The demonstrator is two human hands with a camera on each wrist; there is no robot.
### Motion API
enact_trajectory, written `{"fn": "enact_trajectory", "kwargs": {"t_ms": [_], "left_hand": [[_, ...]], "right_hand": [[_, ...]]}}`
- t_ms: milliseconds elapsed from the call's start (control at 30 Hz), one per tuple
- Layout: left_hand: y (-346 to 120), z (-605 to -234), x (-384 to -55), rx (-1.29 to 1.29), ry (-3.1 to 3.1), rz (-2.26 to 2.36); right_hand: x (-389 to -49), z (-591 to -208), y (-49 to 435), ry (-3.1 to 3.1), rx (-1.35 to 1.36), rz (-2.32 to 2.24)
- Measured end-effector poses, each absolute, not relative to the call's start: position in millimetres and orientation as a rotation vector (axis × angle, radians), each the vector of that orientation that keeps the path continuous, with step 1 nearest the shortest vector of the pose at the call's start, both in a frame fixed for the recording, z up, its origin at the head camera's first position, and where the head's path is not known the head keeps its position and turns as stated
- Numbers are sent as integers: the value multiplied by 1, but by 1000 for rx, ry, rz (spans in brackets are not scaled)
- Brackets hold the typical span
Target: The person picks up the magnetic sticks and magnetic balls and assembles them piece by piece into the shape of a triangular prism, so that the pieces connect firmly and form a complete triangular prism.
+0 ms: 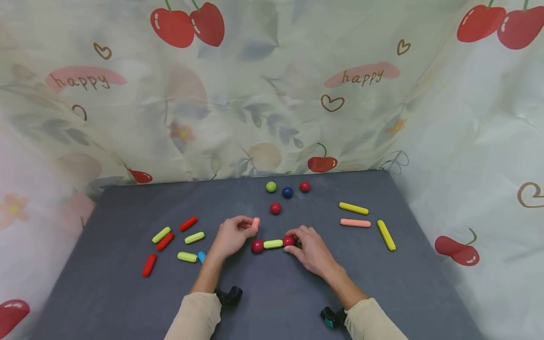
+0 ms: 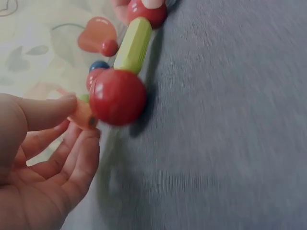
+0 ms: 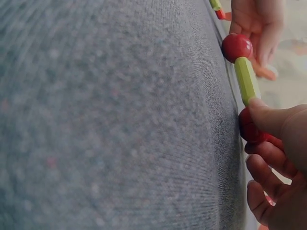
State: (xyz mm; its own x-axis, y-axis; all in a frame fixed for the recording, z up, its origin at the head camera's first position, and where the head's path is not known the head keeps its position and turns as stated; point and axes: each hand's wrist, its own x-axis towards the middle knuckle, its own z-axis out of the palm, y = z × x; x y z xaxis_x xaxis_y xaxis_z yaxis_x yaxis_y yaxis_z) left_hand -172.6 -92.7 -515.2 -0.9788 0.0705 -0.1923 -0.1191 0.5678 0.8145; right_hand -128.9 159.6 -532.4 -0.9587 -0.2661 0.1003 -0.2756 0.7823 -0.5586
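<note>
My left hand (image 1: 231, 237) pinches a short salmon-pink stick (image 1: 256, 223) between thumb and fingers, tilted upward. In the left wrist view, the stick's dark-centred end (image 2: 85, 117) appears close to a red ball (image 2: 118, 97); whether they touch I cannot tell. On the table lies a joined piece: a yellow-green stick (image 1: 273, 244) with a red ball at each end. My right hand (image 1: 313, 250) holds the right-hand red ball (image 1: 288, 240), thumb and fingers around it. The right wrist view shows this thumb lying where ball and yellow-green stick (image 3: 246, 80) meet.
Beyond the hands sit a green ball (image 1: 271, 187), a blue ball (image 1: 287, 192) and two loose red balls (image 1: 275, 208). Red and yellow-green sticks (image 1: 194, 237) lie at left, with a blue stick (image 1: 201, 257) by the left forearm. Yellow sticks (image 1: 386, 235) and a pink one (image 1: 355, 223) lie right.
</note>
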Motion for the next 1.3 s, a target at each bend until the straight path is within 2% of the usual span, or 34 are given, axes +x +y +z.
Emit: {"fn": "enact_trajectory", "kwargs": {"t_ms": [300, 567, 667, 800, 967, 1100, 1300], "left_hand": [[-76, -515, -173, -51, 2575, 1236], [-80, -510, -151, 64, 2602, 1204], [-81, -513, -141, 87, 2612, 1225], [-80, -518, -132, 76, 2657, 1264], [-73, -527, -124, 45, 2687, 1302], [-71, -530, -121, 41, 2701, 1340], [-76, -528, -122, 53, 2753, 1320]], "right_hand": [[-129, -534, 158, -2949, 427, 923], [-131, -527, 157, -3022, 439, 877], [-144, -518, 158, -3076, 439, 965], [-179, -509, 151, -3055, 465, 1092], [-219, -515, 141, -3065, 559, 950], [-228, -519, 139, -3136, 596, 835], [-222, -511, 136, -3117, 642, 993]]}}
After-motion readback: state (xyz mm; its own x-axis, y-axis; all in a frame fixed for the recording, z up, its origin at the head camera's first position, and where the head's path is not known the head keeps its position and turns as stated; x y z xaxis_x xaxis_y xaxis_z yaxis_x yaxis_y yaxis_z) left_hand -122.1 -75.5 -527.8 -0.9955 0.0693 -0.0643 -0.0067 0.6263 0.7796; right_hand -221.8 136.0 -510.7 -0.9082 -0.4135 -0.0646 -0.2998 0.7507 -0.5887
